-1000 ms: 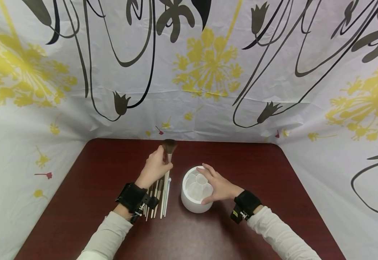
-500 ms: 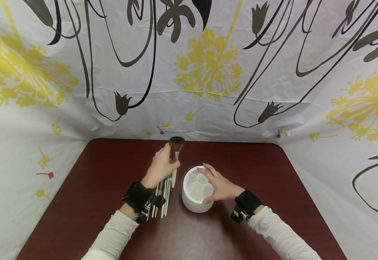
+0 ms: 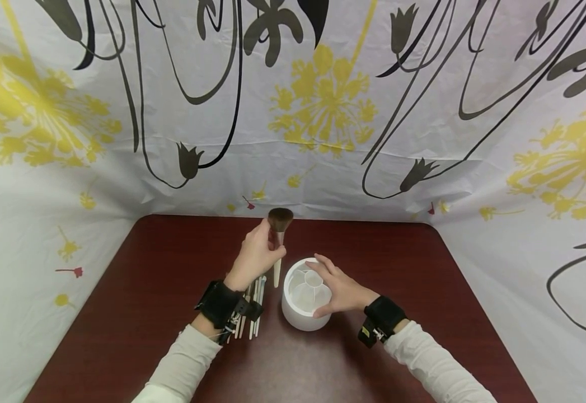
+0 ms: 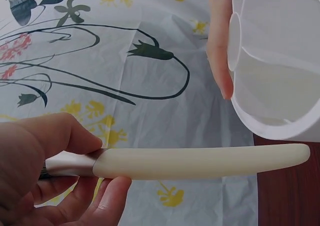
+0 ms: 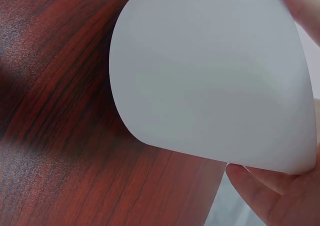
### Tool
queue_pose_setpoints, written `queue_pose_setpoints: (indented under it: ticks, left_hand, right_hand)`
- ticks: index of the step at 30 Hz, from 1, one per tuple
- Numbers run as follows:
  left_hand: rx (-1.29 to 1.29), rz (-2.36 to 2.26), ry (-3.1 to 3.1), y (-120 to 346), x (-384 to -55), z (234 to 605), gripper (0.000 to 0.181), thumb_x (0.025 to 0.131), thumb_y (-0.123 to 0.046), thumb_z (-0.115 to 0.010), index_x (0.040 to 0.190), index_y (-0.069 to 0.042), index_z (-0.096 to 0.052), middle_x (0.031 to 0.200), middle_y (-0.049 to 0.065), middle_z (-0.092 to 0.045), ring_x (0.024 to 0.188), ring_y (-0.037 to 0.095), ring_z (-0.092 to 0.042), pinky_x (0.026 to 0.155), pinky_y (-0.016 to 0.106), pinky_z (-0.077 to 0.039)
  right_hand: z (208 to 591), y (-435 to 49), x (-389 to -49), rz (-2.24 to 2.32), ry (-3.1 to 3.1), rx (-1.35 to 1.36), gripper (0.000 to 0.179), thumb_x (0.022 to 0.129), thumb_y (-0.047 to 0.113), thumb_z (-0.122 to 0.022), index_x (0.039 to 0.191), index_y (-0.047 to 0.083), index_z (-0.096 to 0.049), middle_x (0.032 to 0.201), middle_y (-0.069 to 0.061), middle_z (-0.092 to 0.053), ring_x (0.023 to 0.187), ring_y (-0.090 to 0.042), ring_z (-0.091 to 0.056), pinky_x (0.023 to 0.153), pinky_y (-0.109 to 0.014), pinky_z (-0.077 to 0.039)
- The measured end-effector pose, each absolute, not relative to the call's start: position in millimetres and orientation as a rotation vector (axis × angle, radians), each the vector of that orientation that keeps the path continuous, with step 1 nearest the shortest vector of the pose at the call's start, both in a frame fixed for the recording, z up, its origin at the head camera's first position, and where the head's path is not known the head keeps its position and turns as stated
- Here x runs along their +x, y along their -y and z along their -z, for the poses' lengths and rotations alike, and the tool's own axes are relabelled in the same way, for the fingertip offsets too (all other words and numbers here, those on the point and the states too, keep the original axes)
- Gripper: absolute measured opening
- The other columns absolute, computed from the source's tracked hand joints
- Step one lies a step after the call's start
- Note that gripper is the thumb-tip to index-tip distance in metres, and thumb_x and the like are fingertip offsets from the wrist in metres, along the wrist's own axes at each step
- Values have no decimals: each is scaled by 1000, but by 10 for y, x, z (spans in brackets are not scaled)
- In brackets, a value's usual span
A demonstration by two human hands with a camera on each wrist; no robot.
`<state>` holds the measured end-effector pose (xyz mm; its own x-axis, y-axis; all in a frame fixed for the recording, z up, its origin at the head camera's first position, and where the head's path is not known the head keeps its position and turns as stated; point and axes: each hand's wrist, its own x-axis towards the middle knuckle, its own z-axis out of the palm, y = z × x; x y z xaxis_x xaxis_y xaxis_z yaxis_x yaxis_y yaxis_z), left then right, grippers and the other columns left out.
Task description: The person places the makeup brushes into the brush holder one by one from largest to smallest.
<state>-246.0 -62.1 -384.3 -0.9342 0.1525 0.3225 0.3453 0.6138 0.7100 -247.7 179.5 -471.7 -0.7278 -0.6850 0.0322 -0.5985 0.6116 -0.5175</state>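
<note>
Pinched between thumb and fingertips of the left hand (image 3: 256, 254), the big brush (image 4: 200, 163) is held where its metal collar meets the pale handle, the bristles rising beyond the grip and the bare handle end reaching out near the white divided container (image 3: 303, 322). The right hand (image 3: 345, 288), thumb and fingers spread wide, holds the container at its rim, while slimmer brushes (image 3: 262, 288) lie near the left wrist.

Brush handle (image 4: 200, 162) cream, bristles (image 3: 280, 218) brown; holder (image 3: 304, 321) white; table (image 3: 373, 246) red-brown, wood-grained; backdrop (image 3: 293, 112) white, yellow-flowered.
</note>
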Motion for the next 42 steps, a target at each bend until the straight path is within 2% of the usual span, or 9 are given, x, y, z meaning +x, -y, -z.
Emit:
queue_pose_setpoints:
  ticks: [7,25,33,42]
  left_hand:
    - [-470,1228,2576,555,-2477,3824,39,73,-10,-65,108,-5,-47,87,6,-55,71,20,-59,56,27,-46]
    - [-507,1232,2582,428,-2513,3866,32,74,-9,-64,102,-6,-48,84,4,-53,67,13,-54,56,25,-44]
    - [-547,1224,2578,374,-2529,3900,34,74,-8,-65,103,-4,-48,82,9,-53,66,17,-53,55,25,-42]
    - [-525,1225,2633,357,-2518,3937,35,74,-9,-66,103,-4,-48,81,5,-50,63,15,-49,53,25,-41]
  right_hand:
    - [4700,-1795,-2470,766,-2665,-1057,106,59,53,-77,143,18,-23,148,-16,-8,126,-38,-30,89,-52,-39]
    - [4695,-1786,-2458,748,-2667,-1043,106,59,54,-77,143,17,-23,148,-16,-8,125,-39,-31,89,-53,-39]
    - [4688,-1790,-2468,754,-2667,-1059,106,60,53,-77,143,17,-22,148,-15,-8,126,-38,-30,90,-52,-38]
    - [4695,-1768,-2470,740,-2660,-1048,106,60,53,-77,143,18,-21,148,-14,-7,128,-38,-28,90,-53,-38]
